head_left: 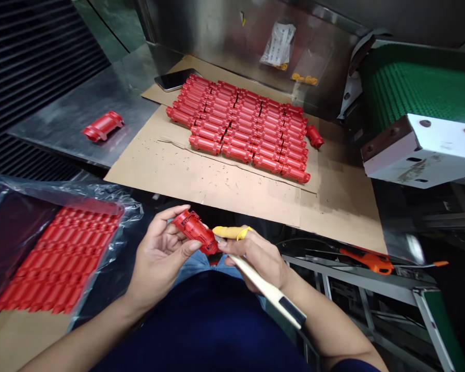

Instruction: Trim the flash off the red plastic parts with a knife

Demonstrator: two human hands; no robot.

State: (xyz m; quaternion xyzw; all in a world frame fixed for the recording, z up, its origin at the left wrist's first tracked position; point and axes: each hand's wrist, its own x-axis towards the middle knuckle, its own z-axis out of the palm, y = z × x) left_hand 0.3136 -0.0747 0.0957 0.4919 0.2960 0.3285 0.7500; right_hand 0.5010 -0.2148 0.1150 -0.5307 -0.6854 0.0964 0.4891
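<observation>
My left hand is closed around a red ribbed plastic tube part, with the thumb on its near side and the fingers behind. In my right hand is a knife with a long cream handle and a dark band near its end. Its short metal tip is at the right end of the red part, partly hidden by my fingers. A yellow finger cot covers my right index finger, which lies along the tool. Both hands are in front of my body, below the cardboard's near edge.
Rows of red parts lie on cardboard, near a phone. A single part lies on the metal table at left. More fill a plastic-lined box. A green conveyor and orange-handled tool are at right.
</observation>
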